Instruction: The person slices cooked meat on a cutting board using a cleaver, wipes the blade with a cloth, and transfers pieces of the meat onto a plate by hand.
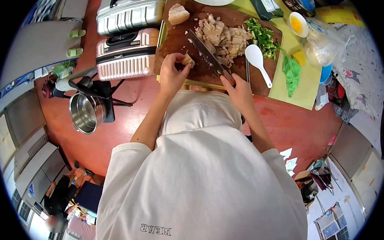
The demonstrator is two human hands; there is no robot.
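"Slicing well from here — where is the piece of pork (pixel 188 60) now?"

"On the left part of the wooden chopping board (pixel 171 41), towards the near edge. The left hand (pixel 172 75) has its fingers pinched on it, though its underside is hidden, so I can't tell how flat it sits."

"And the right hand (pixel 240 91)?"

"Its fingers are wrapped round the handle of the kitchen knife (pixel 206 53). The blade slants across the board beside the heap of cut pork (pixel 220 38), apart from the held piece."

"What would make a clean cut?"

"I'd tuck the left fingertips back and let the knuckles guide the blade; a pinch like that leaves the thumb exposed. Press the piece flat, since fatty meat will probably slide, and draw the blade in one long stroke rather than pushing straight down."

"Anything in the way?"

"The heap crowds the blade, so I'd nudge it further off — but not into the chopped greens (pixel 262 40) beside it. The white spoon (pixel 256 58) lies near the right hand; I'd shift it onto the yellow desk (pixel 300 97). The larger chunk of pork (pixel 178 14) sits at the far left, well clear."
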